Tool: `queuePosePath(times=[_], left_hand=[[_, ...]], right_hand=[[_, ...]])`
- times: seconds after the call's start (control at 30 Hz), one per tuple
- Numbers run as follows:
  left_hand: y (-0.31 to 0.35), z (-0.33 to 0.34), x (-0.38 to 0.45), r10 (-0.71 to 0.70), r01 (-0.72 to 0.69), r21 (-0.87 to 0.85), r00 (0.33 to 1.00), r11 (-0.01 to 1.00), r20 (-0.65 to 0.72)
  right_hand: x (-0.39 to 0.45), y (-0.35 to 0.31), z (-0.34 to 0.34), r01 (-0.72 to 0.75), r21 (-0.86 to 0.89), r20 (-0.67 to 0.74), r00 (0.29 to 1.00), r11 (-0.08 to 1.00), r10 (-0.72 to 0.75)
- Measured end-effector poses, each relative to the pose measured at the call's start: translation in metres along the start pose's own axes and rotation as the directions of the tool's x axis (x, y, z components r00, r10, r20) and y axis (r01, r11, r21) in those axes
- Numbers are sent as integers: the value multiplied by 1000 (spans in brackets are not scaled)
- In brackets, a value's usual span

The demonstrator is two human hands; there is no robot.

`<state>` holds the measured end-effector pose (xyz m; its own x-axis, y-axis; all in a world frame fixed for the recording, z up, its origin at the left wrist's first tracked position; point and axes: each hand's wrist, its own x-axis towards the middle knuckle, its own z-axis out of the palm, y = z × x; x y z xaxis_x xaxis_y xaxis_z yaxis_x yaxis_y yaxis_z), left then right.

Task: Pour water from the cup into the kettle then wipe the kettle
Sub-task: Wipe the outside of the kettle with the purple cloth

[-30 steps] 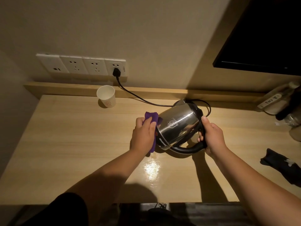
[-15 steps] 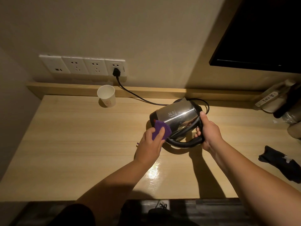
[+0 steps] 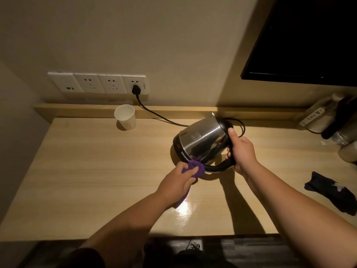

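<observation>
A steel kettle (image 3: 201, 141) with a black base rim and black handle is tilted on its side above the wooden desk (image 3: 96, 171), spout pointing away. My right hand (image 3: 241, 151) grips its black handle. My left hand (image 3: 177, 182) holds a purple cloth (image 3: 195, 168) pressed against the kettle's lower edge, where the handle joins the base. A white paper cup (image 3: 125, 117) stands upright at the back left of the desk, apart from both hands.
A black cord (image 3: 160, 117) runs from a plug in the wall socket strip (image 3: 98, 83) toward the kettle. Bottles and jars (image 3: 328, 120) crowd the back right corner. A dark cloth item (image 3: 332, 192) lies at the desk's right edge. A dark screen (image 3: 309, 39) hangs at upper right.
The kettle has been turned and tipped so its base faces left. My left hand with the purple cloth slid from the kettle's side down to its lower edge near the handle.
</observation>
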<state>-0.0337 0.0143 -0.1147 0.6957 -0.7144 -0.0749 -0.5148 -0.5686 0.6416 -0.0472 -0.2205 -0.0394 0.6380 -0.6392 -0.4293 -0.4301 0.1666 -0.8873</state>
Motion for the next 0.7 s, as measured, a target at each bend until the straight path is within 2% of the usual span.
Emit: queuePosePath(times=[0.1,0.17,0.3,0.43,0.57,0.7], left_hand=[[1,-14,1,-99,111,-46,971,993,217],[-4,-23,-3,-130,149,-43,948,988,290],[-10,-43,-11,-168,200,-119,957,972,237],[-9,-61,-16,-182,210,-135,963,968,198],[-7,-73,-20,-187,213,-143,966,967,178],[-7,-81,-26,-195,218,-139,967,966,165]], right_hand=[[-1,-5,-2,33,-59,-18,999,998,-34],[-2,-5,-3,39,-75,-24,999,996,-41],[-6,-4,0,85,-142,-13,996,986,-87],[-14,-4,7,206,-269,16,978,941,-210],[-27,0,14,340,-380,131,940,860,-314],[-35,8,18,413,-497,223,911,763,-348]])
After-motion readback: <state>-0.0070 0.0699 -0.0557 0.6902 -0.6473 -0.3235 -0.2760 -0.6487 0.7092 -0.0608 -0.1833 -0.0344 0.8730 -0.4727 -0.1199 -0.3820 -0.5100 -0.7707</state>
